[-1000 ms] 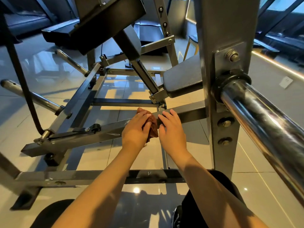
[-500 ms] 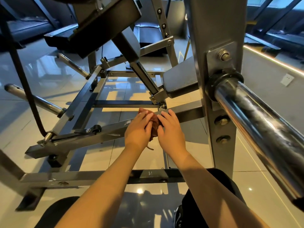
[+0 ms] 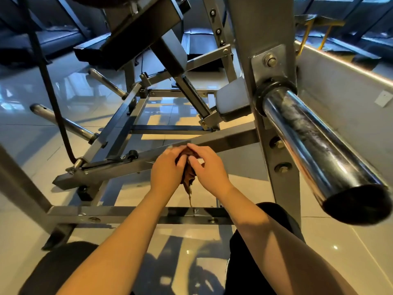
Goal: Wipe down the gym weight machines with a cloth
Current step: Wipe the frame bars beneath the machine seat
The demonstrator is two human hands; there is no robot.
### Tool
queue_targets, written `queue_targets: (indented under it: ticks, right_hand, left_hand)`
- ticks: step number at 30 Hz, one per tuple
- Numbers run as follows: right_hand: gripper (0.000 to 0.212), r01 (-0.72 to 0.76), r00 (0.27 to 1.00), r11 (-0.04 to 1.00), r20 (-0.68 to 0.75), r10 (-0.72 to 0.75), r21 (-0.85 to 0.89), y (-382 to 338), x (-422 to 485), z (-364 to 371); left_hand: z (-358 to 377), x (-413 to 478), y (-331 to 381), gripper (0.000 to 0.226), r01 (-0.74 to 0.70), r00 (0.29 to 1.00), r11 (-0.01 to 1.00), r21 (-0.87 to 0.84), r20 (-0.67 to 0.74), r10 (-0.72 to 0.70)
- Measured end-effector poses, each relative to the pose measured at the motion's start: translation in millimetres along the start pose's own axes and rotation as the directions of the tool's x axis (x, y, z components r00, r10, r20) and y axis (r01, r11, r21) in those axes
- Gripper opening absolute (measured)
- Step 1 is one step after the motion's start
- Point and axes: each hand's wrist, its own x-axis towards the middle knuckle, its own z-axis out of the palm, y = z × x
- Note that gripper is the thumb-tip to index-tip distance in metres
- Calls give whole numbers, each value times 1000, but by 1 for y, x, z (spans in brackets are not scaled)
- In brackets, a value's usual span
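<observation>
Head view: just below centre, both hands meet over the slanted grey frame bar (image 3: 119, 167) of the weight machine, which runs from 9 o'clock up toward 2 o'clock. The brown cloth (image 3: 188, 177) is bunched between them. Its top lies at the bar's upper edge and a frayed tail hangs toward 6 o'clock. The left hand (image 3: 168, 169) has its grip curled round the cloth's bulk. The right hand (image 3: 209, 167) pinches the wad's top with its fingertips. Whether the cloth actually presses on the steel is hidden by the fingers.

The cloth looks light, soft and limp, so it should fold to the bar's corners but will bunch and slip if held loosely. I would hold it by the gathered middle under a flat palm, not by the dangling tail. The bar looks rigid and fixed, so it can take firm pressure. At 3 o'clock a chrome sleeve (image 3: 314, 145) juts from the upright post (image 3: 261, 39).
</observation>
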Motion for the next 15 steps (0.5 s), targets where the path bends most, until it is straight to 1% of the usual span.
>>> queue_targets:
  ticks: [2, 4, 7, 8, 9, 10, 11, 12, 13, 15]
  right_hand:
    - [36, -34, 999, 998, 21, 33, 51, -5, -3, 2]
    - [34, -39, 999, 997, 29, 37, 73, -7, -4, 6]
    - [31, -31, 999, 997, 10, 30, 64, -9, 0, 19]
    - [30, -45, 999, 995, -16, 47, 94, -9, 3, 22]
    - [29, -66, 997, 988, -40, 73, 139, -11, 5, 24]
    - [28, -84, 993, 979, -64, 97, 183, -13, 8, 26]
    - [27, -98, 990, 972, -82, 118, 213, -15, 11, 27]
    - [28, -111, 987, 967, -90, 135, 227, -16, 14, 30]
    - [29, -127, 985, 961, -85, 152, 245, -17, 17, 33]
    - [34, -171, 980, 930, -44, 195, 326, -19, 19, 41]
  left_hand:
    - [-5, -5, 9, 30, 83, 996, 991, -106, 43, -79]
    - [-12, -16, 10, 26, 166, 985, 948, -271, 82, -149]
    - [-18, -28, -7, 26, 248, 969, 872, -422, 125, -215]
    - [-19, -29, -13, 27, 301, 954, 811, -502, 159, -255]
    - [-20, -30, -15, 27, 356, 934, 726, -589, 203, -293]
    - [-22, -29, -17, 27, 396, 917, 648, -651, 244, -316]
    - [-25, -28, -18, 28, 421, 905, 596, -684, 277, -322]
    - [-27, -27, -18, 29, 432, 901, 585, -686, 300, -314]
    - [-29, -25, -19, 30, 433, 901, 598, -674, 314, -299]
    - [-30, -23, -22, 33, 409, 912, 655, -636, 317, -262]
